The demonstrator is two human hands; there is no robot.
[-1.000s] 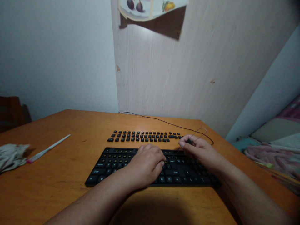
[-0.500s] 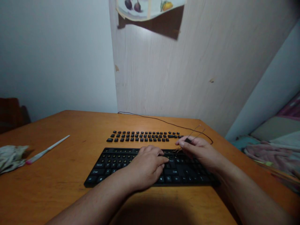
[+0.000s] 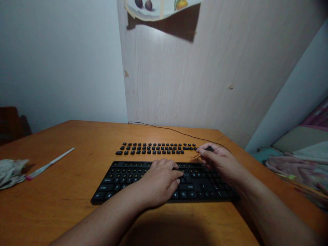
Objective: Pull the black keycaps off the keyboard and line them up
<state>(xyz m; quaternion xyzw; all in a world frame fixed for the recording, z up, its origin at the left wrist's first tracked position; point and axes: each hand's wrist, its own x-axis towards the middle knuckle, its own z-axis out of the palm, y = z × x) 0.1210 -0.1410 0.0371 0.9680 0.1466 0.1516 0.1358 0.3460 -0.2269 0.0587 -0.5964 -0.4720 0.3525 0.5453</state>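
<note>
A black keyboard (image 3: pixel 203 186) lies in front of me, with many upper keys stripped to pale-centred switches and the lower keycaps in place. My left hand (image 3: pixel 162 181) rests palm down across its middle, fingers stretched out, hiding the keys beneath. Just over the keyboard's back edge at the right, my right hand (image 3: pixel 217 157) pinches a wire keycap puller (image 3: pixel 209 148) by its black grip. One pair of thin wire ends points down left; the other, faint, sticks out up right. Behind the keyboard, loose black keycaps (image 3: pixel 153 148) are laid out in three rows.
A black cable (image 3: pixel 164 127) runs along the table's back edge toward the right. On the wooden table (image 3: pixel 77 191), a white brush-like stick (image 3: pixel 51 164) with a pink end lies left, beside a crumpled cloth (image 3: pixel 11 172). Fabric (image 3: pixel 289 167) is heaped beyond the right edge.
My right hand has shifted slightly right and up with the keycap puller, its wires tilting further right. My left hand stays on the keyboard.
</note>
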